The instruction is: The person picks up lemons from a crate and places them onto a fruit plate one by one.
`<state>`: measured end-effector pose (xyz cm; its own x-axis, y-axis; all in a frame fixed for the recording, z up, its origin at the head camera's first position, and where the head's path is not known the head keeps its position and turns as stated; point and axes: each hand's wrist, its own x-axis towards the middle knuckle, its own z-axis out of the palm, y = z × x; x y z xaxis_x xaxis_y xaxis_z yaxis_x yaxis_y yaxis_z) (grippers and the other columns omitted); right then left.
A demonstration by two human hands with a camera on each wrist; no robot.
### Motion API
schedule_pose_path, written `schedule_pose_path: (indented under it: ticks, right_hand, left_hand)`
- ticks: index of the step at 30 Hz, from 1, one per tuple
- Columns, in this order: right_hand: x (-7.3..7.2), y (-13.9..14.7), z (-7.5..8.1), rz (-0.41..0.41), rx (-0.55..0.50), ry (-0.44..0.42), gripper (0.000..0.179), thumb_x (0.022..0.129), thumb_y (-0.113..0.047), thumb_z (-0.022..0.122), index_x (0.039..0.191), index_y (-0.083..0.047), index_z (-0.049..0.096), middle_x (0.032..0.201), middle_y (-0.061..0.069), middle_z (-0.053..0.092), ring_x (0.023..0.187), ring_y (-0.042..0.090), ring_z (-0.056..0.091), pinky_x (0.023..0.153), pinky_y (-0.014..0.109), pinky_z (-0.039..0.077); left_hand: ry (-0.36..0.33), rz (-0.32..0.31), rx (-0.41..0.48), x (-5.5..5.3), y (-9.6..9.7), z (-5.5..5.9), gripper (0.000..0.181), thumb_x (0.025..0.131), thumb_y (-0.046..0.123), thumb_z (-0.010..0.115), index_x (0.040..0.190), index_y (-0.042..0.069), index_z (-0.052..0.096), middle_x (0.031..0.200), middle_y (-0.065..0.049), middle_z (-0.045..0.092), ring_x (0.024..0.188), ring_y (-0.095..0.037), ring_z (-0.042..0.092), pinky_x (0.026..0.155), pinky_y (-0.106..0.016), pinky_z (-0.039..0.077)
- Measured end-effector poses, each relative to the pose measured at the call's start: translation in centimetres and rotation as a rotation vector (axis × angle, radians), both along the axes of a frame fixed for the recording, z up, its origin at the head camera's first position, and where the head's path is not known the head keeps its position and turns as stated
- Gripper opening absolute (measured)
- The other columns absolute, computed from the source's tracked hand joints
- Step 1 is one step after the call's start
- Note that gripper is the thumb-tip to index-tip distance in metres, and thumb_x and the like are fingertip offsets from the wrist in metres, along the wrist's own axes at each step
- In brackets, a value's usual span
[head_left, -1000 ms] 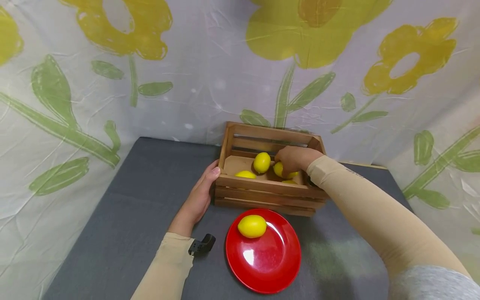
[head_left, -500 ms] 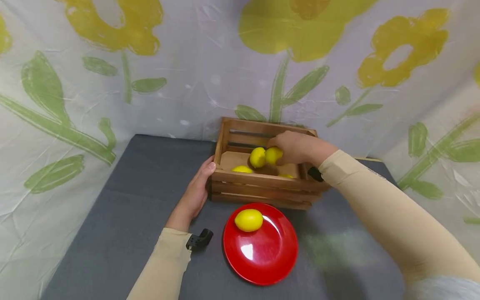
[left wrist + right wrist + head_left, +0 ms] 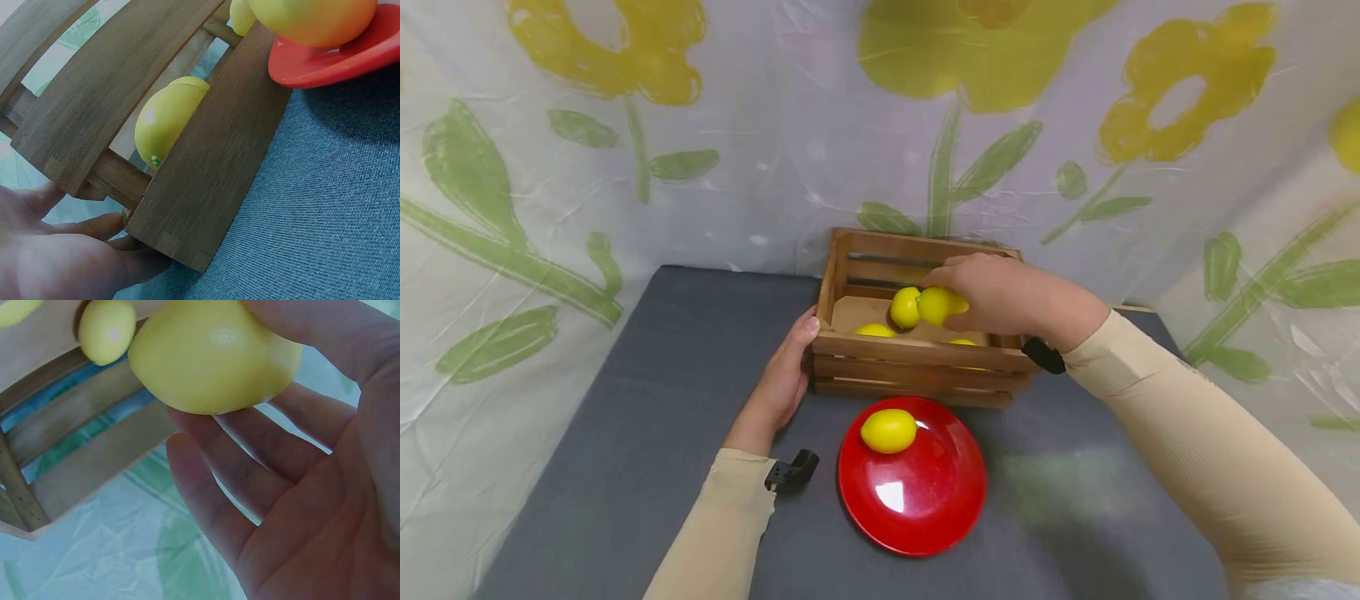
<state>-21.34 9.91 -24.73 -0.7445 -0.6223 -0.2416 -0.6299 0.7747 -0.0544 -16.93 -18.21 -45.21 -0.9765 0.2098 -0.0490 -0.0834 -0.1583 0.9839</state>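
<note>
A yellow lemon [image 3: 942, 307] is pinched between the thumb and fingers of my right hand [image 3: 1007, 292], just above the inside of a slatted wooden crate [image 3: 917, 354]. In the right wrist view this lemon [image 3: 212, 359] is clear of the crate floor, its underside on my fingertips. My left hand [image 3: 782, 379] rests against the crate's left end, thumb at the front corner; in the left wrist view its fingers [image 3: 87, 226] touch the slat ends. Inside the crate lie more lemons [image 3: 905, 307], some partly hidden by the front slats.
A red plate [image 3: 932, 517] stands on the dark grey table [image 3: 647, 417] in front of the crate, with one lemon [image 3: 888, 431] on it. Behind the crate hangs a flower-print cloth [image 3: 760, 167]. Black straps with small devices [image 3: 792, 472] sit on the wrists.
My right hand has gripped a lemon and lifted it from the crate floor, up and slightly toward the left. The left hand stays at the crate's end. The whole view has shifted a little.
</note>
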Motion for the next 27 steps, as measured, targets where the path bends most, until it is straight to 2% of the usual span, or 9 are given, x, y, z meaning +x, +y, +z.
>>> schedule_pose_path:
  ticks: [6, 9, 13, 19, 21, 25, 27]
  right_hand:
    - [1.8, -0.4, 0.8, 0.020, -0.003, 0.004, 0.054, 0.095, -0.019, 0.081, 0.147, -0.013, 0.066, 0.137, 0.007, 0.070, 0.118, 0.025, 0.066, 0.103, 0.044, 0.057]
    - [3.0, -0.7, 1.3, 0.005, 0.005, -0.004, 0.057, 0.095, -0.024, 0.082, 0.148, -0.015, 0.065, 0.144, 0.005, 0.067, 0.125, 0.025, 0.066, 0.106, 0.045, 0.057]
    - [4.5, -0.9, 1.6, -0.015, 0.009, -0.004, 0.062, 0.093, -0.031, 0.084, 0.150, -0.019, 0.064, 0.145, 0.002, 0.067, 0.124, 0.024, 0.066, 0.102, 0.045, 0.060]
    - [6.4, -0.8, 1.2, 0.011, 0.004, 0.012, 0.066, 0.090, -0.025, 0.089, 0.150, -0.021, 0.063, 0.132, 0.002, 0.069, 0.107, 0.021, 0.067, 0.090, 0.042, 0.063]
    - [6.9, -0.7, 1.0, 0.023, 0.003, 0.009, 0.069, 0.089, -0.026, 0.090, 0.152, -0.022, 0.061, 0.134, 0.001, 0.069, 0.107, 0.021, 0.069, 0.089, 0.041, 0.064]
    - [7.7, -0.4, 0.6, 0.026, -0.001, 0.000, 0.073, 0.089, -0.027, 0.090, 0.155, -0.024, 0.058, 0.148, 0.003, 0.064, 0.116, 0.022, 0.070, 0.093, 0.042, 0.064]
    - [8.1, -0.2, 0.3, 0.024, -0.008, -0.003, 0.072, 0.090, -0.026, 0.090, 0.155, -0.022, 0.059, 0.148, 0.003, 0.064, 0.117, 0.022, 0.069, 0.093, 0.042, 0.063]
  left_hand:
    - [0.006, 0.006, 0.010, -0.1, -0.4, -0.2, 0.078, 0.105, 0.051, 0.038, 0.175, 0.021, 0.018, 0.180, -0.013, 0.014, 0.161, -0.032, 0.017, 0.132, -0.067, 0.006]
    - [0.008, 0.012, 0.008, -0.1, -0.5, -0.1, 0.078, 0.106, 0.051, 0.038, 0.175, 0.021, 0.018, 0.180, -0.011, 0.014, 0.161, -0.031, 0.017, 0.133, -0.066, 0.005]
    - [0.008, 0.009, 0.002, -0.1, -0.7, 0.0, 0.077, 0.106, 0.051, 0.037, 0.175, 0.021, 0.018, 0.180, -0.011, 0.015, 0.161, -0.030, 0.017, 0.133, -0.065, 0.005]
    - [0.014, 0.008, 0.003, -0.2, -0.7, 0.1, 0.077, 0.106, 0.050, 0.037, 0.174, 0.019, 0.018, 0.179, -0.012, 0.016, 0.161, -0.031, 0.018, 0.133, -0.065, 0.006]
    - [0.019, 0.005, -0.003, -0.3, -0.7, 0.2, 0.078, 0.107, 0.050, 0.036, 0.175, 0.018, 0.017, 0.180, -0.012, 0.014, 0.162, -0.031, 0.016, 0.134, -0.064, 0.005]
    - [0.028, 0.000, -0.010, -0.3, -0.7, 0.2, 0.079, 0.107, 0.051, 0.036, 0.175, 0.017, 0.016, 0.181, -0.011, 0.012, 0.163, -0.031, 0.015, 0.134, -0.064, 0.004]
    - [0.033, -0.001, -0.009, -0.3, -0.7, 0.3, 0.079, 0.106, 0.052, 0.036, 0.175, 0.017, 0.015, 0.181, -0.011, 0.012, 0.163, -0.032, 0.015, 0.134, -0.064, 0.004]
